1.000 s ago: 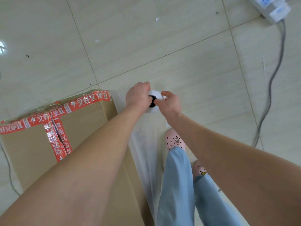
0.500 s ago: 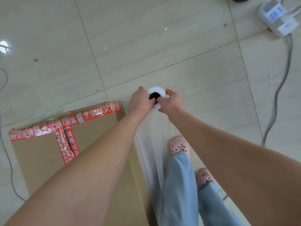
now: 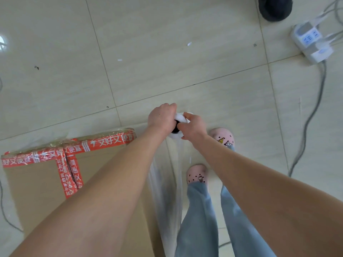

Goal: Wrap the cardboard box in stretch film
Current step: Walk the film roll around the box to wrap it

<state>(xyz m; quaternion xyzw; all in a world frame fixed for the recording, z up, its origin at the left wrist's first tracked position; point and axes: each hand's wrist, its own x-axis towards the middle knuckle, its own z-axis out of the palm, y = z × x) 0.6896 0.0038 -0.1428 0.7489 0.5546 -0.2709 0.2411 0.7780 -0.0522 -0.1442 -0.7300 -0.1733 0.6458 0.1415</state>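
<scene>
Leftmost: cardboard box on the tiled floor, top seam crossed with red printed tape. Wrinkled clear film lies over its far top edge. A thin grey cord trails on the floor off the box's left side.

Centre: left hand, fingers curled round the upper end of the stretch film roll, just past the box's far right corner. The roll is seen end-on, with white rim and dark core hole showing between the two hands. Film sheet runs from the roll back along the box's right side, streaked with lengthwise creases. Whether it touches the cardboard all the way down, I cannot tell.

Right hand meets the left on the roll, thumb over the white rim, fingers folded under, gripping the same end. Below it are pink clogs and blue trouser legs, just beside the film.

Far right: white power strip with plugs, its grey cable curving down the floor, well apart from the box. Dark rounded object at the top, unidentified.

Step in hand, as judged: carrying film round the far right corner. Hold the roll upright with even tension and draw the sheet tight against the corner before swinging across the far side. Overlap the band already laid. Feet should step clear of the sheet, and the cable may be a trip risk if the walk swings wide.
</scene>
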